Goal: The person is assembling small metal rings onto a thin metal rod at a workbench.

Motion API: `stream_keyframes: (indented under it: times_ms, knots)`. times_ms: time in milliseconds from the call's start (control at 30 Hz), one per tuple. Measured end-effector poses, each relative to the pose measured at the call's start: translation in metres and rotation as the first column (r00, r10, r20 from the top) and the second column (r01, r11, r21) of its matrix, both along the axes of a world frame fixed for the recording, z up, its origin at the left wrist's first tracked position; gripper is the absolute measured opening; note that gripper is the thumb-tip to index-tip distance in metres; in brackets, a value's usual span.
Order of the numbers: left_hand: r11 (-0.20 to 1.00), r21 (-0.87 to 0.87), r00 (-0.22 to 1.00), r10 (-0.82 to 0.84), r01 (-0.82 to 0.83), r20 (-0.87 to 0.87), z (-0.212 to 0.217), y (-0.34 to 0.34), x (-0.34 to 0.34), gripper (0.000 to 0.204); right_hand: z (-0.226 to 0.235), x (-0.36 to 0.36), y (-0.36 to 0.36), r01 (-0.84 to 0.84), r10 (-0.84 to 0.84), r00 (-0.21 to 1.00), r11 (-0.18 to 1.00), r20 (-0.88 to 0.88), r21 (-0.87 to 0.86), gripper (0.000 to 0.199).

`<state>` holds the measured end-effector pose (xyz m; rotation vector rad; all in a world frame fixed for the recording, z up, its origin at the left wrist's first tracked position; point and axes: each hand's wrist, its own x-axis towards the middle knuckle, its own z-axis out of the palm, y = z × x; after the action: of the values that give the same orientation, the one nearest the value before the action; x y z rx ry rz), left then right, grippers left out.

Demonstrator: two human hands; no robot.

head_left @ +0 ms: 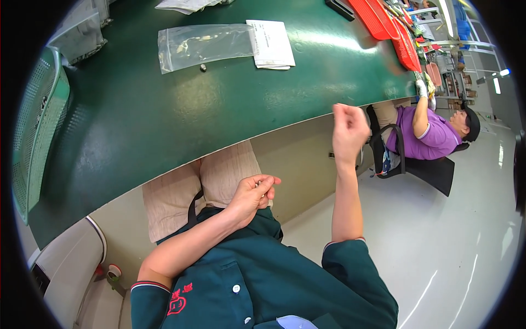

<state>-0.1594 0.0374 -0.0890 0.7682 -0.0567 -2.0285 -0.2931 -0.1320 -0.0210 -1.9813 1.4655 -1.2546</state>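
Observation:
My left hand (255,196) is over my lap, its fingers curled closed. A small greyish bit shows between them, too little to name. Raised beyond the front edge of the green table (219,109), to the right, my right hand (350,131) is pinched, slightly blurred; whatever it may hold is hidden. On the table lie a clear zip bag (205,46), a folded stack of white printed papers (271,45) over its right end, and one small dark metal piece (203,68) just below the bag. Neither hand touches these.
A green mesh basket (46,131) stands at the left, plastic bags (82,41) behind it. Red baskets (378,19) and a black box (340,9) sit at the far right. A gloved co-worker in purple (424,129) sits there on a black chair (433,172).

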Motion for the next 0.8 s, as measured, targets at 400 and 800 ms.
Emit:
stream_keyframes:
  times_ms: [400,800]
  knots:
    - [0.999,0.032,1.000,-0.001,0.000,0.018,-0.004,0.005,0.000,0.022,0.017,-0.028,0.057,-0.533,-0.342,0.377,0.680,0.861,0.503,0.012]
    - [0.995,0.077,0.996,-0.061,0.056,0.065,-0.014,0.007,0.004,0.021,-0.009,-0.050,0.112,-0.772,-0.715,0.186,0.318,0.674,0.550,0.013]
